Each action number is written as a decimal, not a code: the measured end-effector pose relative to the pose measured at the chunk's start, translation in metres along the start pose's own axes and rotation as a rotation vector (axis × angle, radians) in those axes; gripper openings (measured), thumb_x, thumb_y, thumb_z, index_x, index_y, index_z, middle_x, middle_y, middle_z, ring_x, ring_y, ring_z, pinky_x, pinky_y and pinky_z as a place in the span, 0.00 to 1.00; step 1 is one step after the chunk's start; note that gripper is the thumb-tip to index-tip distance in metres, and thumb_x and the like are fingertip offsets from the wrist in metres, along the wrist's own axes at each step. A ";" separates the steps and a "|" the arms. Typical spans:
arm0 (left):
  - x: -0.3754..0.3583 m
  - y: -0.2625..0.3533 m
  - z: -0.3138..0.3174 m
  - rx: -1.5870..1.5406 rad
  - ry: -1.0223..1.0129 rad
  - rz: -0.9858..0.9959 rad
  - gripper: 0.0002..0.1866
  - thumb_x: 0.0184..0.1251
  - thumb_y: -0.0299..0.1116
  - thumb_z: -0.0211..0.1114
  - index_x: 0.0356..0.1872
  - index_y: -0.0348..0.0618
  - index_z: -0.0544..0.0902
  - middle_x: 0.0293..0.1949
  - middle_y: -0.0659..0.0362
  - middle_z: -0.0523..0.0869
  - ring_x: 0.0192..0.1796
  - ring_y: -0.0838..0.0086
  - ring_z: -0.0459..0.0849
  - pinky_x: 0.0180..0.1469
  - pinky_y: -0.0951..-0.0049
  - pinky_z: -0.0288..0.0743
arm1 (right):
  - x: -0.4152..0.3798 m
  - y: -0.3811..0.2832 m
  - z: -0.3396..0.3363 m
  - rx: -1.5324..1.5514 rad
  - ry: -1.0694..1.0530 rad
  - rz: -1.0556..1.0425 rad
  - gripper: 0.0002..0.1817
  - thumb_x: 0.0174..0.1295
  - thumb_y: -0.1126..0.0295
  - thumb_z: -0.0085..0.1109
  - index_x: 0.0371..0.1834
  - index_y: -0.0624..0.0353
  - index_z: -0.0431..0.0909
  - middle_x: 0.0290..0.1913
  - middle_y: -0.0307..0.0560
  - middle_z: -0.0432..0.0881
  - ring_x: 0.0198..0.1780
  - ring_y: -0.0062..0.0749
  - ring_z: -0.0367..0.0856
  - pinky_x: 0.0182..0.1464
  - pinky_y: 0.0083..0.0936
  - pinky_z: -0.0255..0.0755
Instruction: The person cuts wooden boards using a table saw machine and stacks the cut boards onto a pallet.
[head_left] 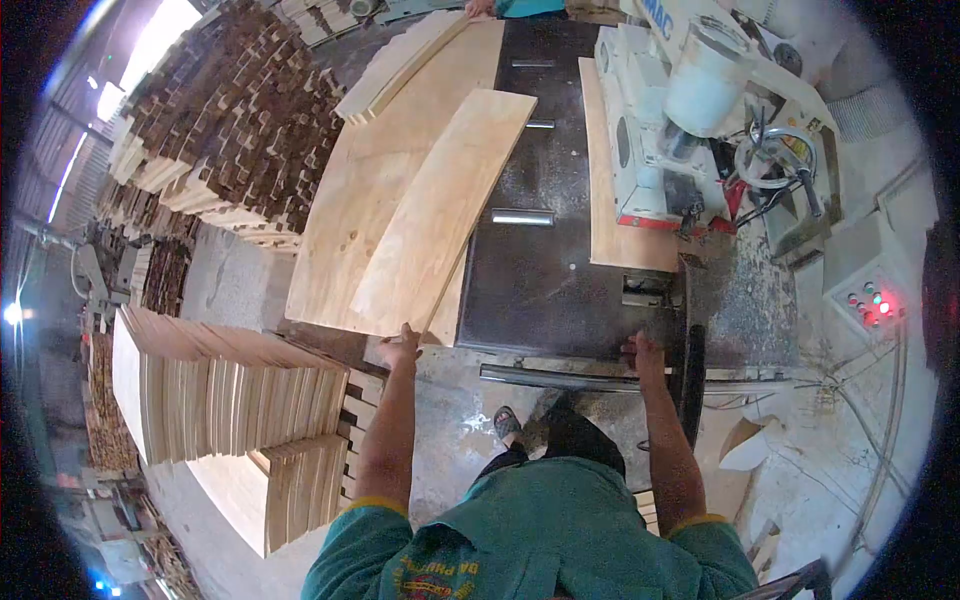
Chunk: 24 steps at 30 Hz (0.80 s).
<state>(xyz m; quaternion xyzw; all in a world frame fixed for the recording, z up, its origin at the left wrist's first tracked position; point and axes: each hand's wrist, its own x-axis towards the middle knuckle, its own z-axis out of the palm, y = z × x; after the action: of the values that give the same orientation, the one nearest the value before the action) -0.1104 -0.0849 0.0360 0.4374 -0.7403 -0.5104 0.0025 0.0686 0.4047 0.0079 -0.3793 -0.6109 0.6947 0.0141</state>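
A long pale wooden board point(450, 200) lies slantwise on top of a wider wooden sheet point(340, 230) at the left of the dark machine table point(540, 290). At the near end of the long board is my left hand point(402, 349), its fingers closed on the edge. My right hand point(646, 355) hovers by the front edge of the table, near a slotted metal fitting point(648, 290). Its fingers are loosely bent and apart, with nothing seen in them. Another narrow board point(603, 180) lies along the white machine head point(635, 150).
Stacked boards point(240, 400) stand on the floor at left, with a large pile of wood strips point(240, 120) behind. At the far end, another person's hand point(480, 8) touches a stack of narrow boards point(410, 60). A control box point(870, 300) with lit buttons stands right. A metal rail point(560, 380) runs along the front.
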 end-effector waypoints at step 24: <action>-0.151 -0.258 -0.098 -0.304 -1.486 -0.406 0.30 0.74 0.48 0.59 0.72 0.53 0.64 0.61 0.54 0.77 0.59 0.62 0.78 0.57 0.60 0.76 | -0.201 0.178 0.102 -0.281 -0.249 -0.410 0.24 0.72 0.56 0.56 0.64 0.60 0.69 0.45 0.44 0.81 0.44 0.23 0.80 0.35 0.25 0.76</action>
<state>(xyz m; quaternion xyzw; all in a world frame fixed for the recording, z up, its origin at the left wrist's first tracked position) 0.1934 -0.0854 -0.0461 0.1031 -0.3754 -0.7554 -0.5271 0.2347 0.1772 -0.0461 -0.1574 -0.7623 0.6272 0.0265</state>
